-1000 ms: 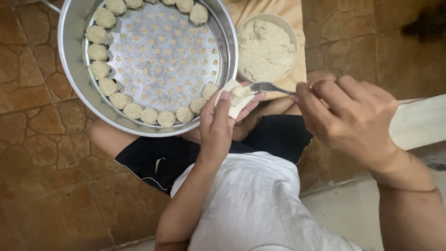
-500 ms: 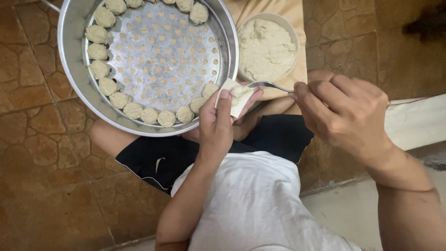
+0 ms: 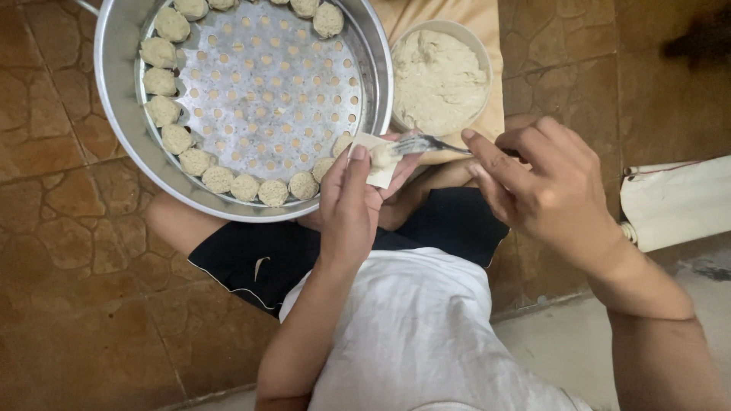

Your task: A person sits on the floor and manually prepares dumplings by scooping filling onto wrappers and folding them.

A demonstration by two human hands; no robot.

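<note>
You're on the filling step: your left hand [image 3: 352,204] cups a wrapper [image 3: 378,161] just near the steamer tray [image 3: 122,91], your right hand [image 3: 547,190] grips a fork [image 3: 423,144] pressing filling in, so pleating likely needs gentle, even pinching.

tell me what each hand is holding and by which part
Left hand cups a dumpling wrapper from beneath, in its fingers. Right hand holds a fork by its handle end.
</note>
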